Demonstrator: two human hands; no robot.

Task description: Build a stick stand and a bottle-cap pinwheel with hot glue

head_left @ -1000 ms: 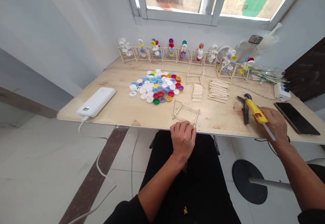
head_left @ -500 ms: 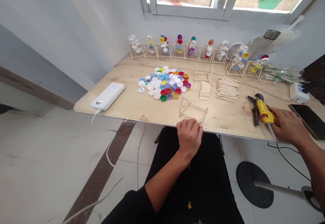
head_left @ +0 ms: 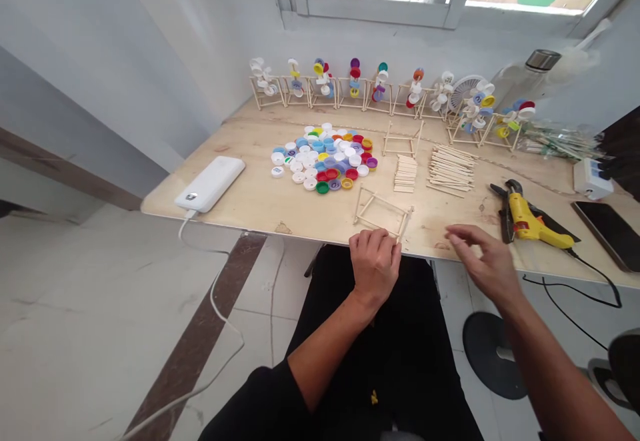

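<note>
My left hand (head_left: 375, 264) is closed at the table's front edge, its fingers gripping the near corner of a small wooden stick frame (head_left: 383, 202). That frame rests on the table with short posts standing up at its corners. To the right, my right hand (head_left: 483, 261) hangs over the front edge with nothing in it, thumb and fingers apart and slightly blurred. Beyond it a yellow glue gun (head_left: 537, 226) lies on its black stand, with its cord running off the table edge.
Behind the frame lie a heap of coloured bottle caps (head_left: 325, 158), short sticks (head_left: 405, 173), longer sticks (head_left: 451, 169) and another stick frame (head_left: 403, 144). Several cap wheels on frames (head_left: 355, 91) line the wall. A power bank (head_left: 210, 184) sits left, a phone (head_left: 607, 234) right.
My right hand has let go of the glue gun, which now lies on its stand, and has moved left toward the frame. My left hand stays on the frame.
</note>
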